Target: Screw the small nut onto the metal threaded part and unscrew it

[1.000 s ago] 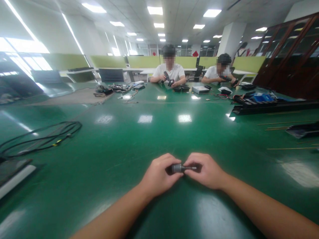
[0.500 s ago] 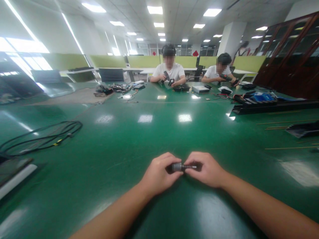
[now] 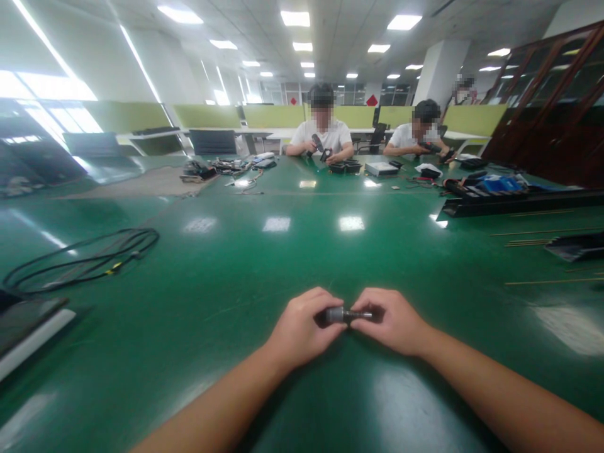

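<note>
A small grey metal cylinder [image 3: 335,314] with a dark end lies level between the thumb and fingers of my left hand [image 3: 302,327]. From its right side sticks out a thin dark rod [image 3: 361,314] with a bright tip; I cannot tell what the part is. My right hand [image 3: 389,321] pinches around the rod close to the cylinder, with thumb and forefinger on either side. Both hands are low over the green table [image 3: 264,264], their fingertips almost meeting. The curled fingers hide the cylinder's left end.
Black cables [image 3: 117,261] lie coiled at the left, above a dark flat device [image 3: 33,327]. Thin brass-coloured rods [image 3: 528,243] and a long black channel [image 3: 514,204] lie at the right. Across the table, two people [image 3: 321,135] handle tools among scattered parts.
The view has shifted very slightly, so the surroundings sit a little further right. My hands keep the same grip on the cylinder and rod.
</note>
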### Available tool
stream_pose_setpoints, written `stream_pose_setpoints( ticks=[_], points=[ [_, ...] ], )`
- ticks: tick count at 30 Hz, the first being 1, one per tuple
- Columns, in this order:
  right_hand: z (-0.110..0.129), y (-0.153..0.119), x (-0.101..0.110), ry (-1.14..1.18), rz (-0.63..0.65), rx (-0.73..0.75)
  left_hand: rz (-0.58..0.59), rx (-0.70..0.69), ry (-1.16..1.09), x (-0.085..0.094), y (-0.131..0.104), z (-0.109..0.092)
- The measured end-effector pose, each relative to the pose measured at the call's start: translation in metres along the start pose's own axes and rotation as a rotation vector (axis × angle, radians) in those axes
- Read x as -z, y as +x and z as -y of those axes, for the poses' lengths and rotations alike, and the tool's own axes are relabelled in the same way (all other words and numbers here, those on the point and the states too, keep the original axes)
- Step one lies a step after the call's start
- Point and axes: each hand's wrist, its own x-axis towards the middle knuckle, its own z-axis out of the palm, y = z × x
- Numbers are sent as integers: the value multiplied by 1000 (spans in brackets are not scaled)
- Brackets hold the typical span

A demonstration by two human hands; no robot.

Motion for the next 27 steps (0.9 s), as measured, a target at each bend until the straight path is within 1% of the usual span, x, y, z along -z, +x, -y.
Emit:
stream_pose_setpoints(
  ticks=[11,27],
  points=[
    [0,0,1,-30,-28,6,-15,-10,-18,2,1,0],
    [1,0,4,-71,-73,-13,-52,1,15,5,3,0]
  ],
)
